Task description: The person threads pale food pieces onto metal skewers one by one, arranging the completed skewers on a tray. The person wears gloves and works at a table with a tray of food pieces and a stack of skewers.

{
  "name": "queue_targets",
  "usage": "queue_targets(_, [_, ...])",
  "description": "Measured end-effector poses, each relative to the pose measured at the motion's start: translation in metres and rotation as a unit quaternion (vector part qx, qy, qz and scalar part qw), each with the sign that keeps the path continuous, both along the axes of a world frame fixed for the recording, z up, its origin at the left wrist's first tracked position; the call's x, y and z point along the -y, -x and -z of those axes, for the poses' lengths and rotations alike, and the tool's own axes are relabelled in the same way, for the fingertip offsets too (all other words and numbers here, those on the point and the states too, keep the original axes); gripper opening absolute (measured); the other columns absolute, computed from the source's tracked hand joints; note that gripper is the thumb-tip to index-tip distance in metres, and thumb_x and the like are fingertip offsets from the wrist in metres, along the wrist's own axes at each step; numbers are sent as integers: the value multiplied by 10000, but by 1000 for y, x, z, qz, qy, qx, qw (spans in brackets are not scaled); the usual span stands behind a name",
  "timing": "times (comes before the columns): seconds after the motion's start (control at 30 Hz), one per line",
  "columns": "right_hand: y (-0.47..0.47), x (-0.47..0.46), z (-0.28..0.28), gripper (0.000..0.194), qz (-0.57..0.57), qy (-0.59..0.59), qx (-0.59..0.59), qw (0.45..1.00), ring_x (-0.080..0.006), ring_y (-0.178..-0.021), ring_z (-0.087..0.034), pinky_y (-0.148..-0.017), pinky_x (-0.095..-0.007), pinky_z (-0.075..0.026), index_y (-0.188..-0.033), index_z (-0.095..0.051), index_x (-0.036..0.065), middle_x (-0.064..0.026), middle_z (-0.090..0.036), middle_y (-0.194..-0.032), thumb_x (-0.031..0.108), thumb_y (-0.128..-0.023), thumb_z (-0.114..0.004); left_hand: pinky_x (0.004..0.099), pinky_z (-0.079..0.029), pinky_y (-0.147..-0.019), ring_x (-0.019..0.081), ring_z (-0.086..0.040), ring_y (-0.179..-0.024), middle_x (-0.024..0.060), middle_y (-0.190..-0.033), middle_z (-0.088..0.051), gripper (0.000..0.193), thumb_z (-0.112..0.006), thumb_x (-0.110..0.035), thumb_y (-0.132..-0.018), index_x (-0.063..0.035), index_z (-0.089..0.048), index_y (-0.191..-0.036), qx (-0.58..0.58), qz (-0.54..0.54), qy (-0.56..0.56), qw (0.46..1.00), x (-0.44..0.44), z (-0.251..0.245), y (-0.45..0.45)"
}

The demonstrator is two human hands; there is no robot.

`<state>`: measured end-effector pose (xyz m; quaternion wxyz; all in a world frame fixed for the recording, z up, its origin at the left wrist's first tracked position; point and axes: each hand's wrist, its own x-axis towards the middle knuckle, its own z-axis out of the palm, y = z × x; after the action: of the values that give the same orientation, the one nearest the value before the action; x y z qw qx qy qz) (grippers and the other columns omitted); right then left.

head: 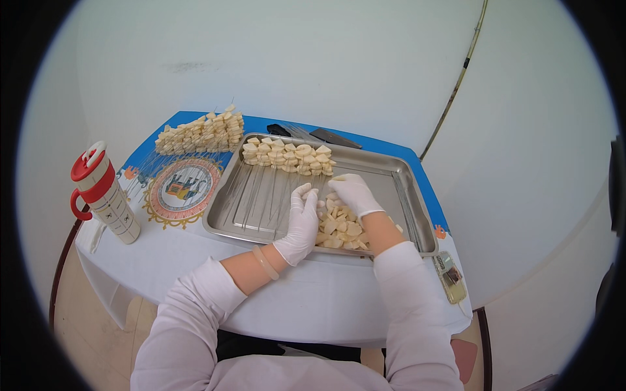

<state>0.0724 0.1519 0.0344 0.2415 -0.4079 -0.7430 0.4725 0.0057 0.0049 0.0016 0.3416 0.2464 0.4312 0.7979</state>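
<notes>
In a white glove, my left hand (302,222) is over the middle of a steel tray (222,233), thumb and fingertips drawn together. My right hand (356,194), also gloved, is just right of it with fingers curled. What either hand pinches is too small or hidden to tell. Below my right hand lies a heap of loose pale cut pieces (341,228), maybe a root vegetable. At the tray's far side, rows of threaded pieces (287,155) sit on thin metal skewers (259,195) whose bare ends point towards me.
A stack of filled skewers (200,134) lies left of the tray. A red-lidded tumbler (107,195) stands at the left. Bare skewers (406,205) line the tray's right side. A phone (449,278) lies at the right table edge. Behind the tray is a dark flat object (336,138).
</notes>
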Motion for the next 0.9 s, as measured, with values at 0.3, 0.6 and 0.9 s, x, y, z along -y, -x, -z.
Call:
queue_targets(0.3, [-129,23,-44,397,51,-230,139,962,-301,-992,-694,-899,-378,-520,-1126,-703,11,-178,-725,-1051,309,-878,-619,213,-432,-697,54,-519,-872,-10,-1062,-559,371,-579,-215,-993,-97,-474,-1329,-4,24,7,1000,-3,1,0])
queue_targets(0.6, [-215,10,-15,301,202,-253,314,892,-341,-1040,-668,-911,-409,-519,-1067,-732,89,-152,-721,-1068,275,-856,-625,184,-421,-694,40,-501,-837,-28,-980,-573,345,-601,-156,-976,-65,-525,-1300,-88,68,46,993,-2,-10,15])
queue_targets(0.9, [-195,-9,4,218,191,-250,424,849,-347,-1019,-683,-889,-441,-535,-986,-740,85,-167,-720,-1054,200,-832,-636,235,-462,-848,81,-535,-936,14,-1024,-589,352,-593,-139,-984,-11,-520,-1304,-256,69,76,961,-1,4,5])
